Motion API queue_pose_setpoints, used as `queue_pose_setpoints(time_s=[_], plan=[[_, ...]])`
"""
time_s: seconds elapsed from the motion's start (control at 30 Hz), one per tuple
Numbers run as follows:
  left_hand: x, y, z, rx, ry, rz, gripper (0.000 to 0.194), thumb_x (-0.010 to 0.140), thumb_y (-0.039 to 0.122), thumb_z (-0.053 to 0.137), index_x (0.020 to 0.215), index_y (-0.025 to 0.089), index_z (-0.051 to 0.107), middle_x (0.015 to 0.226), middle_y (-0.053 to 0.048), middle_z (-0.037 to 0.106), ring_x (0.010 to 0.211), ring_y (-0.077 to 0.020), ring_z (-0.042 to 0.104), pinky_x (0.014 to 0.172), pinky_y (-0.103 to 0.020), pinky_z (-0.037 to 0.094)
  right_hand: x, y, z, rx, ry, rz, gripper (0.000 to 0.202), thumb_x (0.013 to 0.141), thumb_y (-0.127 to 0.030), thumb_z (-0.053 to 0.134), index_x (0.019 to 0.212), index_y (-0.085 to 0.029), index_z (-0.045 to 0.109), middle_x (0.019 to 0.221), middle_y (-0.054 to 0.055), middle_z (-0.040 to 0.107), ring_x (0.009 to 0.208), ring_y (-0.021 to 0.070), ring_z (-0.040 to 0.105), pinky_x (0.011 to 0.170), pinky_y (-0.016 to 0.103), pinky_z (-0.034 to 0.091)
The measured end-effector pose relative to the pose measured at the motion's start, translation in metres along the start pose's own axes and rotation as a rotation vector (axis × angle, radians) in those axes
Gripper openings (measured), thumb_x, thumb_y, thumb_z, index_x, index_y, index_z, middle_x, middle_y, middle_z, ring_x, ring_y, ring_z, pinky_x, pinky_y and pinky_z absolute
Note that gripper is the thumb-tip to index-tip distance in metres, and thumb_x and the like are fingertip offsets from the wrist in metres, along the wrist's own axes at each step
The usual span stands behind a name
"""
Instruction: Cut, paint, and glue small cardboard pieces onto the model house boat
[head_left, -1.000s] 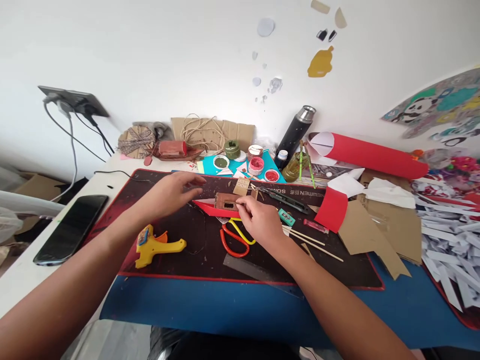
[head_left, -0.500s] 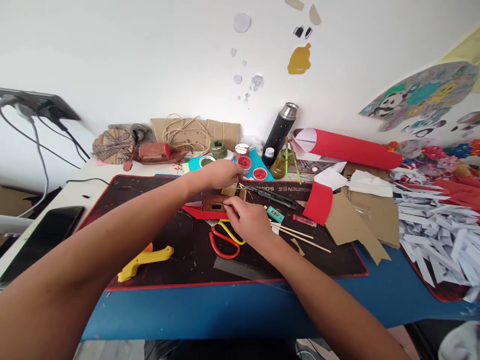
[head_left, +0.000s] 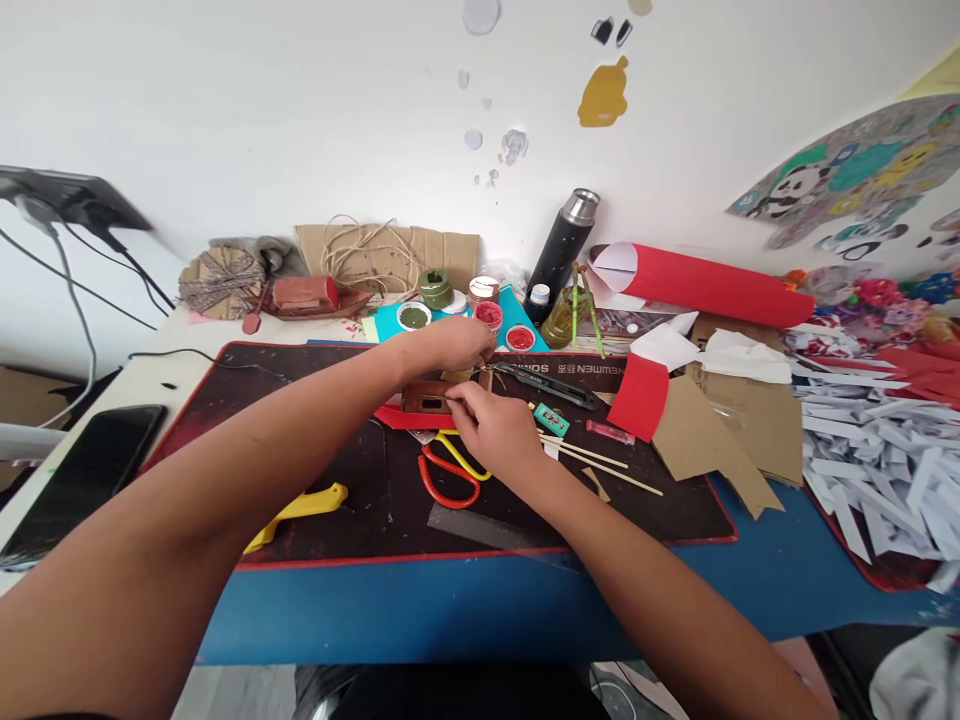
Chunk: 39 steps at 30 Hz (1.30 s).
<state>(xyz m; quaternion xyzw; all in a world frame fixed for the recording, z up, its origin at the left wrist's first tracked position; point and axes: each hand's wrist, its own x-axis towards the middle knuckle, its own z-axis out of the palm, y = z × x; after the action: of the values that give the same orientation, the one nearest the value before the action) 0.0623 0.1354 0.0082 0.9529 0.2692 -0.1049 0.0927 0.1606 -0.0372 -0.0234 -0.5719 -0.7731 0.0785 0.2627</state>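
A small brown cardboard piece (head_left: 415, 400) with a rectangular cut-out rests over red paper (head_left: 405, 418) near the middle of the mat. My right hand (head_left: 495, 428) is closed, its thumb and forefinger pinched at the right end of the brown piece. Just beyond, my left hand (head_left: 466, 345) is closed too, fingertips pointing down above a narrow brown strip (head_left: 485, 381); whatever lies between them is too small to make out. Red-and-yellow-handled scissors (head_left: 450, 498) lie below my right hand. A dark green utility knife (head_left: 551, 384) lies to the right of my fingers.
Paint pots (head_left: 435, 288) and a black flask (head_left: 564, 240) stand along the wall. A yellow glue gun (head_left: 319, 502) is partly behind my left forearm. Wooden sticks (head_left: 600, 462), cut cardboard (head_left: 697, 430) and white paper strips (head_left: 885, 480) lie to the right, a phone (head_left: 82, 480) at left.
The view has tilted down slightly, shifting the scene upward. My left hand has moved slightly right and nearer my right hand. My right hand stays at the brown piece.
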Motion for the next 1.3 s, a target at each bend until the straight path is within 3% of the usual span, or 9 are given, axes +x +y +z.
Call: queue_pose_setpoints(time_s=[0.23, 0.4, 0.53, 0.67, 0.77, 0.87, 1.03, 1.3], plan=[[-0.001, -0.002, 0.006, -0.059, 0.008, -0.001, 0.025, 0.091, 0.024, 0.062, 0.107, 0.017, 0.079, 0.102, -0.015, 0.08, 0.084, -0.0287, 0.071, 0.075, -0.035, 0.047, 0.001, -0.001, -0.001, 0.007, 0.002, 0.018, 0.016, 0.11, -0.028, 0.058, 0.114, -0.024, 0.072, 0.097, 0.002, 0.086, 0.081, 0.0212, 0.081, 0.063, 0.029, 0.04], [-0.009, -0.009, -0.001, -0.105, 0.106, -0.003, 0.026, 0.095, 0.027, 0.057, 0.108, 0.017, 0.076, 0.101, -0.013, 0.08, 0.086, -0.0258, 0.071, 0.074, -0.033, 0.047, 0.001, -0.002, -0.002, -0.001, -0.006, 0.017, 0.016, 0.111, -0.028, 0.057, 0.113, -0.024, 0.072, 0.096, 0.002, 0.086, 0.082, 0.0213, 0.081, 0.063, 0.029, 0.041], [-0.042, -0.008, -0.017, -0.277, 0.319, -0.061, 0.023, 0.091, 0.027, 0.058, 0.103, 0.018, 0.075, 0.089, -0.007, 0.079, 0.076, -0.0215, 0.068, 0.07, -0.031, 0.047, 0.001, 0.0, -0.002, -0.002, -0.002, 0.016, 0.016, 0.11, -0.028, 0.057, 0.114, -0.023, 0.072, 0.098, 0.003, 0.086, 0.082, 0.0208, 0.081, 0.062, 0.028, 0.041], [-0.101, 0.002, -0.023, -0.442, 0.492, -0.106, 0.032, 0.094, 0.036, 0.055, 0.108, 0.019, 0.077, 0.087, -0.005, 0.079, 0.076, -0.0207, 0.069, 0.072, -0.031, 0.05, 0.001, 0.001, -0.001, 0.005, 0.016, 0.009, 0.017, 0.11, -0.028, 0.057, 0.114, -0.023, 0.073, 0.095, 0.003, 0.086, 0.078, 0.0208, 0.081, 0.062, 0.029, 0.041], [-0.141, 0.009, -0.011, -0.391, 0.583, -0.25, 0.037, 0.097, 0.04, 0.05, 0.11, 0.024, 0.081, 0.104, -0.008, 0.082, 0.092, -0.0266, 0.073, 0.084, -0.036, 0.056, 0.0, 0.002, 0.001, 0.0, 0.02, 0.006, 0.018, 0.11, -0.029, 0.057, 0.114, -0.023, 0.073, 0.091, 0.003, 0.086, 0.076, 0.0206, 0.08, 0.062, 0.029, 0.041], [-0.163, 0.011, 0.011, -0.414, 0.507, -0.224, 0.036, 0.098, 0.04, 0.049, 0.106, 0.03, 0.082, 0.107, -0.005, 0.083, 0.096, -0.0279, 0.075, 0.09, -0.04, 0.058, 0.0, 0.002, 0.002, -0.02, 0.028, 0.009, 0.019, 0.111, -0.03, 0.056, 0.114, -0.023, 0.073, 0.084, 0.003, 0.084, 0.07, 0.0201, 0.077, 0.061, 0.029, 0.039], [-0.17, 0.014, 0.035, -0.458, 0.535, -0.18, 0.038, 0.103, 0.038, 0.044, 0.11, 0.024, 0.079, 0.107, -0.008, 0.081, 0.098, -0.0265, 0.075, 0.09, -0.039, 0.058, -0.001, 0.001, -0.001, -0.026, 0.028, 0.002, 0.019, 0.11, -0.03, 0.057, 0.113, -0.024, 0.074, 0.082, 0.002, 0.083, 0.07, 0.0195, 0.076, 0.061, 0.028, 0.039], [-0.17, 0.015, 0.039, -0.479, 0.558, -0.172, 0.035, 0.104, 0.035, 0.045, 0.11, 0.023, 0.077, 0.108, -0.009, 0.08, 0.096, -0.0262, 0.075, 0.088, -0.039, 0.057, 0.0, -0.001, -0.005, -0.024, 0.025, -0.022, 0.016, 0.11, -0.028, 0.059, 0.111, -0.024, 0.075, 0.09, 0.003, 0.085, 0.077, 0.0202, 0.079, 0.063, 0.028, 0.04]])
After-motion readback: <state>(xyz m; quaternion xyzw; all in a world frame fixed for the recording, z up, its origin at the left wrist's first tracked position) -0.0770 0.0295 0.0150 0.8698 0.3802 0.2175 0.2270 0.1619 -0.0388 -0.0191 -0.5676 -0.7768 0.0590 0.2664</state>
